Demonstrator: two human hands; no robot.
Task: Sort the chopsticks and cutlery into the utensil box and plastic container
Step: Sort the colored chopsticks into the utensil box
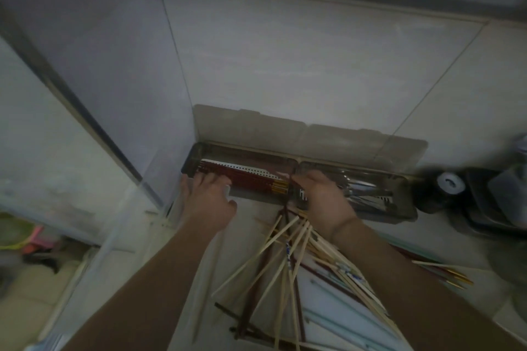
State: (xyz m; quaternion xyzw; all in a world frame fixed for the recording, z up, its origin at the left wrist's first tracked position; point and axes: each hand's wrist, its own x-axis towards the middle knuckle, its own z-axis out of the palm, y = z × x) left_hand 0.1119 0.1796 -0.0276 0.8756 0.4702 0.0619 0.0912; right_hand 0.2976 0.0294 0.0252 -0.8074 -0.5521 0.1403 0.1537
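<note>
Tiled worktop [285,71] is carrying the utensil box [299,179], lid open; both hands are resting relaxed on its near edge, left hand [206,196], right hand [322,196], holding nothing visible. Loose chopsticks [285,259] are lying nearer the right hand, fanning toward the box.

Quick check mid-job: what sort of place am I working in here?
Most likely a home kitchen counter, dimly lit. A long utensil box with its lid up sits against a tiled wall, and loose chopsticks lie piled on the worktop in front of both hands.
</note>
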